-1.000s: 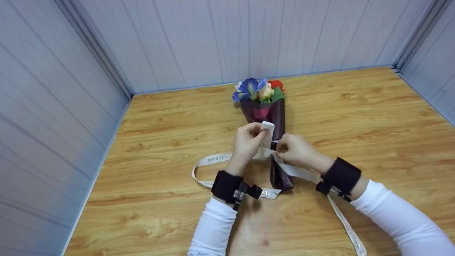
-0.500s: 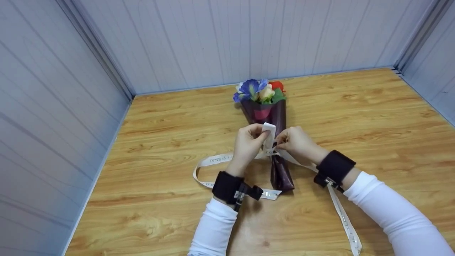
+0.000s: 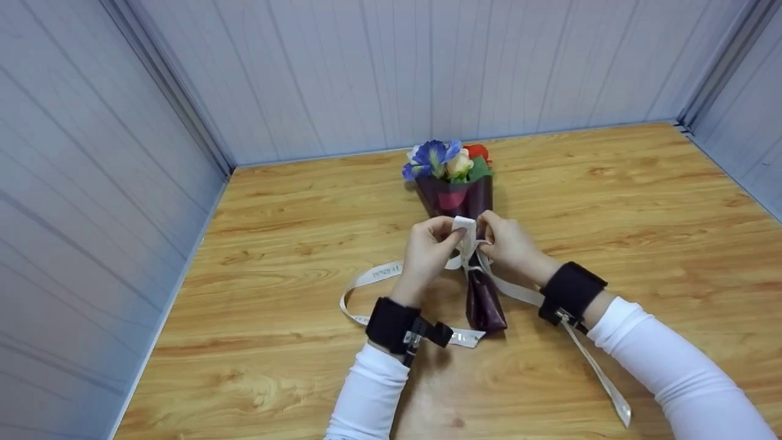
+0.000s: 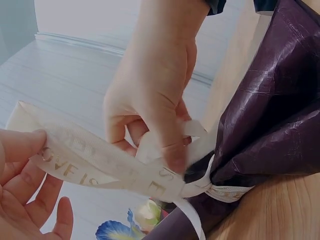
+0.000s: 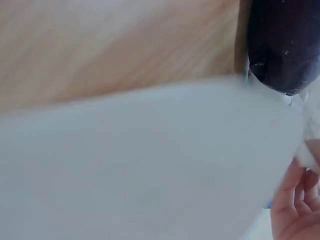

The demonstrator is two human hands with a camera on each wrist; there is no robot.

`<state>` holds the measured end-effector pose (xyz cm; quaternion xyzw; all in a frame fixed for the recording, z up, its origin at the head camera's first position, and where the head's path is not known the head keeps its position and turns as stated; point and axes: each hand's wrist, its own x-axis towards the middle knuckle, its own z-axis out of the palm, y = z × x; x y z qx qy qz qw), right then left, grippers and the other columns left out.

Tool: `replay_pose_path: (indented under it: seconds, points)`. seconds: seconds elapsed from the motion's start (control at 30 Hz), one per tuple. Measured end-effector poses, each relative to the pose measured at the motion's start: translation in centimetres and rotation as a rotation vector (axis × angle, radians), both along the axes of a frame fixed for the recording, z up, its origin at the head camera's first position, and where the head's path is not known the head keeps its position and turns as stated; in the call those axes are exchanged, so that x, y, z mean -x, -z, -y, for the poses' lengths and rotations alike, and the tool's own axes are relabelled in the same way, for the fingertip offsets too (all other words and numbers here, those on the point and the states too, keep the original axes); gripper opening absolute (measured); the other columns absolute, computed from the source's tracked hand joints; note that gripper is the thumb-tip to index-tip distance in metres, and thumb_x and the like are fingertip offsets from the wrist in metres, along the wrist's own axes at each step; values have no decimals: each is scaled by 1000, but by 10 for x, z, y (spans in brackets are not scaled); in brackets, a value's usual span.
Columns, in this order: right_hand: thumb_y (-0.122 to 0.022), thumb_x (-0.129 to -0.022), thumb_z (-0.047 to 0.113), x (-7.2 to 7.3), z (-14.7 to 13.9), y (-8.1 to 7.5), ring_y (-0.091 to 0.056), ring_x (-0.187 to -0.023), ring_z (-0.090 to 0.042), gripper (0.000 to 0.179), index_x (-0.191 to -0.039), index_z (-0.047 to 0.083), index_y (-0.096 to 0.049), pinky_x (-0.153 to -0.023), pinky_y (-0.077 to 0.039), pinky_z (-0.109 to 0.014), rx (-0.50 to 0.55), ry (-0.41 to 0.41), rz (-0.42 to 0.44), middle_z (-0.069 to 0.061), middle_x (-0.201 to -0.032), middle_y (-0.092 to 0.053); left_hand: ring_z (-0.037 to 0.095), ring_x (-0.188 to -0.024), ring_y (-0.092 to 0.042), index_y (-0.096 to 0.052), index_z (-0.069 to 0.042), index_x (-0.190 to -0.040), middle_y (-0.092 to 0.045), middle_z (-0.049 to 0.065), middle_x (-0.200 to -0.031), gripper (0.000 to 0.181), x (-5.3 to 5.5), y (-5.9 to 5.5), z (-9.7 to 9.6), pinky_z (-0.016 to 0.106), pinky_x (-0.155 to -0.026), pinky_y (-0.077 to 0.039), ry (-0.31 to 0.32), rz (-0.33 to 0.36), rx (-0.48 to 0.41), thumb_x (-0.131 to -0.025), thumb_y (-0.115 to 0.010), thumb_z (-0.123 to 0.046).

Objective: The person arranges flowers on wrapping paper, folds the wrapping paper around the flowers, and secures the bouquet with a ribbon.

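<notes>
A bouquet [image 3: 482, 201] in dark purple wrapping lies on the wooden table, with blue, cream and red flowers at its far end. White printed ribbon [image 4: 105, 170] is tied round its narrow waist. My left hand [image 3: 427, 253] pinches an upright loop of this ribbon between thumb and fingers, above the knot [image 4: 197, 187]. Just right of the loop, my right hand [image 3: 513, 244] pinches another stretch of the ribbon near the knot. In the left wrist view, the right hand's thumb and curled fingers partly hide that stretch. A blurred ribbon band [image 5: 140, 165] covers much of the right wrist view.
One ribbon tail [image 3: 366, 278] curves out left and passes under the left wrist. The other tail [image 3: 602, 373] hangs from beneath the right wrist strap towards the front right. Pale panel walls [image 3: 391, 73] close in the wooden table [image 3: 275, 214] behind and at both sides.
My right hand has moved away from me, up beside the loop, bringing its stretch of ribbon along. The right ribbon tail has shifted. My left hand stays nearly still, holding the loop.
</notes>
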<state>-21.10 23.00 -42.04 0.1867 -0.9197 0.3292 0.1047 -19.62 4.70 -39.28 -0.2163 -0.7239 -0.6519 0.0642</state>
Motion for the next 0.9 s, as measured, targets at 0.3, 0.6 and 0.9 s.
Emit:
replay_pose_path:
  seconds: [0.3, 0.6, 0.9]
  points:
    - [-60, -83, -5, 0, 2, 5, -54, -74, -26, 2, -85, -4, -61, -67, -44, -40, -45, 48, 14, -10, -79, -58, 3, -66, -54, -71, 11, -92, -70, 13, -82, 8, 1, 2, 0, 18, -62, -44, 3, 21, 9, -89, -67, 4]
    - [-50, -84, -11, -3, -2, 3, -57, -66, -16, 19, -101, -5, -49, -56, -50, -26, 228, -23, 226, -8, -80, -59, 5, -76, -60, -71, 11, -93, -72, 15, -88, 9, 2, 2, 2, 21, -71, -49, -8, 32, -4, -89, -66, 5]
    - [-46, -88, -5, -5, -17, -3, -57, -79, -8, 29, -109, -19, -59, -72, -49, -22, 449, 0, 300, -22, -102, -65, 5, -76, -59, -71, 10, -94, -72, 14, -87, 10, 7, 4, 9, 22, -73, -50, -51, 19, 15, -88, -67, 4]
